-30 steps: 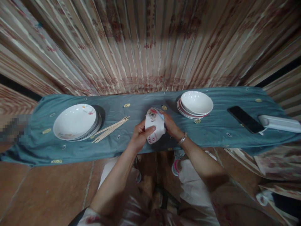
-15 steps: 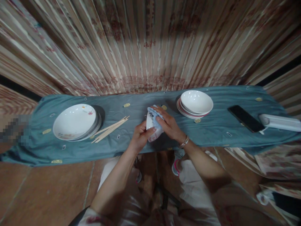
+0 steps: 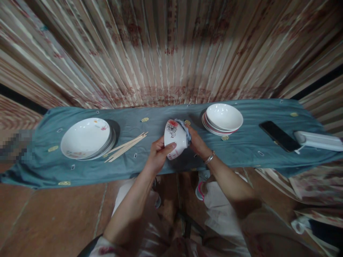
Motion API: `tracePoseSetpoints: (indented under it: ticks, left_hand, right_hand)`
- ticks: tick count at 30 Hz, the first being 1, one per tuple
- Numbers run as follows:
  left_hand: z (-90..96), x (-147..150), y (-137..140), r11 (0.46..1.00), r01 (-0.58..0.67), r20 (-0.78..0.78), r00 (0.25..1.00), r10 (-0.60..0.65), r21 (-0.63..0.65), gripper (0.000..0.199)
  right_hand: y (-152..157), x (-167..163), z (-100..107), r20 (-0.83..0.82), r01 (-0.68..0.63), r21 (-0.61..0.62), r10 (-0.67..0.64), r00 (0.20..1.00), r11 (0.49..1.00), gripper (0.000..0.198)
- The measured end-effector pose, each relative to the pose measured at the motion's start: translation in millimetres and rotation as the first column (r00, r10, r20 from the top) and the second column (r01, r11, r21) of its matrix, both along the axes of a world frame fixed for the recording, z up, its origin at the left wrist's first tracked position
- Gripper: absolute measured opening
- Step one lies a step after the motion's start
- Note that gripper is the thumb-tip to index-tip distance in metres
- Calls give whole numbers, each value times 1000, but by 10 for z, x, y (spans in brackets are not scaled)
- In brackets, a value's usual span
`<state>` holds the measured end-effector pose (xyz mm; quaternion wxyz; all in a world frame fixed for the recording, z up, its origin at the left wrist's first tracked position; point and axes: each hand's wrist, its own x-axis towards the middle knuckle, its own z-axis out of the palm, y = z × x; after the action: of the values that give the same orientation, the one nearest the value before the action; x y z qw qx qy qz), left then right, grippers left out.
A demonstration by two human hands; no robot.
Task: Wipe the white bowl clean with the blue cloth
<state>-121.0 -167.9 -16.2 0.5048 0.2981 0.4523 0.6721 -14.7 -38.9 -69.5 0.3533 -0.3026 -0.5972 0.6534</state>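
A flowered bowl (image 3: 175, 138) is gripped on its side by the left hand (image 3: 157, 156), above the blue cloth (image 3: 80, 167). At 3 o'clock, a rag (image 3: 185, 129) is pressed against it by the curled right hand (image 3: 197, 143).

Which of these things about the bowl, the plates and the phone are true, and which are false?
1. The left hand holds a white bowl with flower pictures on it. True.
2. The right hand presses a blue cloth against the bowl. True.
3. The chopsticks lie inside the bowl. False: they lie on the teal tablecloth, beside the stack of plates on the left.
4. The phone rests on the stack of bowls. False: it lies flat on the tablecloth, further right.
5. The person wears a bracelet on the right wrist. True.
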Motion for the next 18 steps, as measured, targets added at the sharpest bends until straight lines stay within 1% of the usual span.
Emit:
tracePoseSetpoints:
  ticks: [1, 2, 4, 6, 9, 11, 12, 13, 15, 16, 17, 18]
  left_hand:
    - [11, -7, 0, 1000, -11, 8, 1000, 11, 5, 37]
    - [22, -15, 2, 1000, -24, 15, 1000, 24, 9, 37]
    - [40, -35, 10, 998, -54, 30, 998, 53, 19, 36]
    - [54, -56, 22, 995, -88, 40, 995, 86, 37, 35]
    - [67, -85, 38, 989, -138, 39, 990, 136, 60, 32]
    - [69, -99, 44, 985, -165, 27, 986, 163, 58, 33]
    - [65, -106, 46, 983, -175, 20, 985, 174, 55, 33]
    - [58, -111, 47, 981, -184, 12, 983, 184, 53, 33]
    - [36, -122, 52, 979, -198, 2, 980, 199, 50, 33]
    - [24, -129, 55, 977, -205, -2, 979, 205, 52, 33]
    - [12, -136, 59, 976, -213, -8, 977, 214, 56, 33]
    - [3, -145, 63, 973, -224, -14, 974, 225, 58, 33]
  right_hand:
    - [-25, -28, -9, -34, -19, -100, 16, 999, 995, 51]
    - [-58, -56, -6, -75, -41, -200, 26, 997, 979, 51]
    - [-143, -110, 29, -159, -72, -344, 17, 987, 936, 49]
    - [-242, -158, 92, -228, -105, -449, 0, 974, 887, 45]
    - [-388, -214, 195, -276, -175, -609, 0, 961, 774, 47]
    - [-473, -234, 242, -282, -211, -681, 14, 959, 702, 49]
    - [-511, -239, 256, -281, -226, -703, 28, 959, 674, 49]
    - [-544, -240, 262, -279, -239, -715, 45, 959, 657, 48]
    - [-597, -231, 254, -272, -255, -712, 78, 959, 654, 48]
    - [-613, -219, 243, -257, -251, -702, 91, 962, 667, 47]
    - [-622, -201, 230, -229, -235, -679, 104, 968, 695, 46]
    - [-621, -177, 218, -188, -212, -642, 117, 975, 737, 45]
